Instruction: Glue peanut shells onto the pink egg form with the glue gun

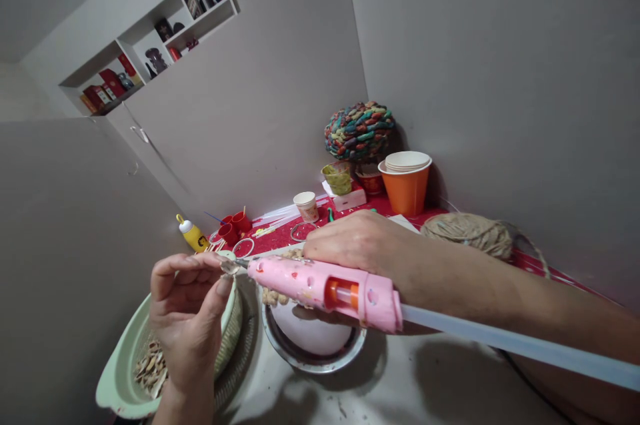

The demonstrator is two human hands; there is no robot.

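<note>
My right hand [360, 245] grips a pink hot glue gun [330, 288] with a long clear glue stick [520, 345] running out of its back. Its metal nozzle points left and touches a small pale piece [229, 267] pinched between the thumb and fingers of my left hand [187, 318]. Both hands hover above a steel bowl [313, 345] holding a white ball partly covered with nut shells. Under my left hand a pale green colander [120, 385] holds several shells.
At the back of the red-covered table stand an orange cup [406, 188] with stacked paper plates, a multicoloured yarn ball [359, 130], a paper cup [306, 206], red cups [235, 225] and a yellow glue bottle [193, 233]. A twine ball [470, 233] lies right. Wall shelves [150, 45] hang above.
</note>
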